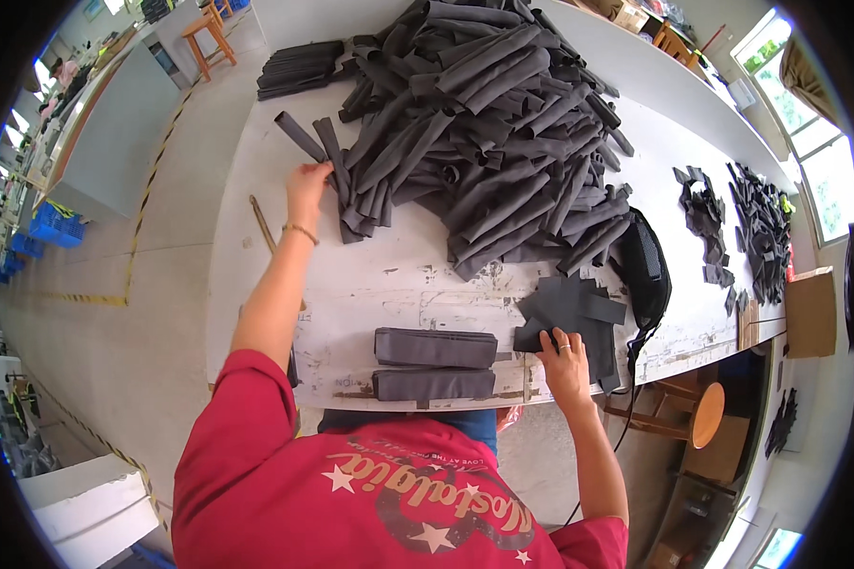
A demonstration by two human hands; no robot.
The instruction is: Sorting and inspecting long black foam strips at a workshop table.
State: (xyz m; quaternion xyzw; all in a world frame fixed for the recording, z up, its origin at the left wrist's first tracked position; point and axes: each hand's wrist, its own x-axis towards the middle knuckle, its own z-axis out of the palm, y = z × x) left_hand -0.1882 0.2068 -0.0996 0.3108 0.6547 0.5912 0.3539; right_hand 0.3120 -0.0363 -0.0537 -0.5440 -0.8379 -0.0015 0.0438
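- Left hand [307, 186]: arm stretched out over the table [399, 284], fingers closed round the near end of a dark grey strip [333, 150] at the left edge of the pile [489, 123]. The strip lies flat on the table, its far end angled away from the hand.
- Right hand [562, 357]: fingers spread, pressing flat on the near left corner of a stack of grey cut pieces [571, 308] at the table's near edge; nothing is gripped.
- Two neat grey bundles [435, 347] lie side by side, just left of the right hand, along the near edge.
- Pile: loose grey strips heaped across the middle of the table.
- A further tidy stack [299, 66] sits at the far left corner.
- Black mesh bag [647, 270]: right of the cut pieces.
- Small dark scraps [740, 228]: right end of the table.
- Stool [704, 414]: below the right edge.
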